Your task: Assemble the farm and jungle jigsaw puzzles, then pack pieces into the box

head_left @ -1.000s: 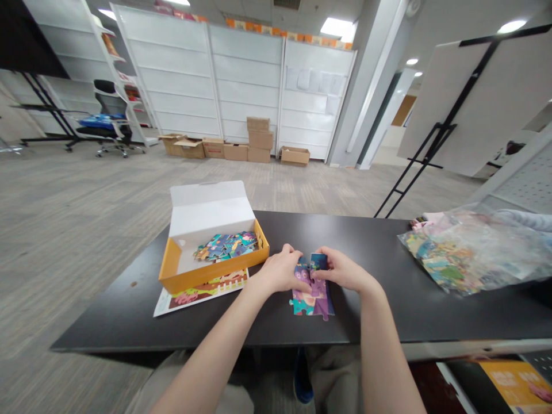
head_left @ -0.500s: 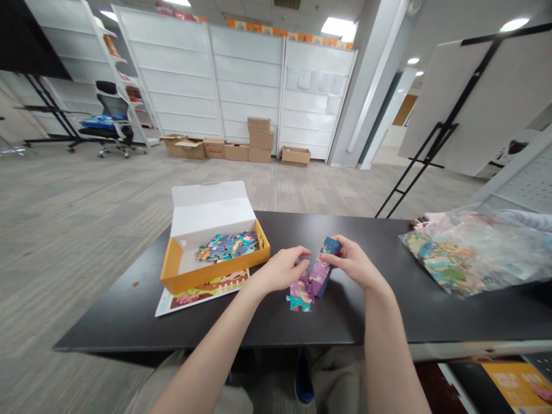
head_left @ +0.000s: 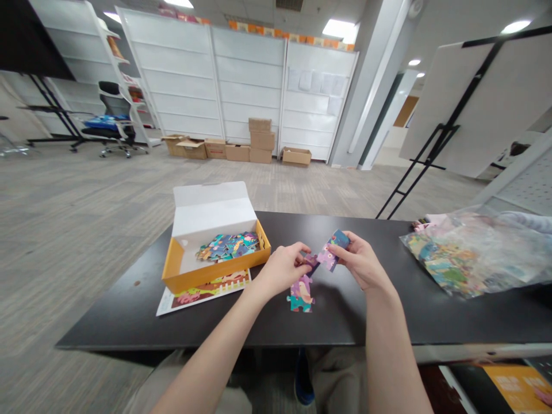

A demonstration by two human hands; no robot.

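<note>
In my right hand [head_left: 361, 261] are jigsaw puzzle pieces [head_left: 330, 257], dark blue at the top and pink-purple below, gripped between thumb and fingers above the table. My left hand [head_left: 283, 268] pinches a dark purple puzzle piece [head_left: 312, 261] close beside them; part of it is behind the fingers. Just under the left hand, small joined puzzle pieces [head_left: 301, 294] in purple and teal lie flat on the black table [head_left: 345, 322].
To the left, an open yellow box [head_left: 215, 272] holds a heap of puzzle pieces [head_left: 228, 246]. It rests partly on a picture sheet [head_left: 207, 293]. A clear plastic bag [head_left: 474, 253] of colourful pieces lies at the right. Cardboard boxes [head_left: 261, 141] and an easel [head_left: 425, 164] stand beyond.
My right hand has lifted and tilted its pieces up and to the right, away from those on the table. A dark purple piece now shows in my left fingers.
</note>
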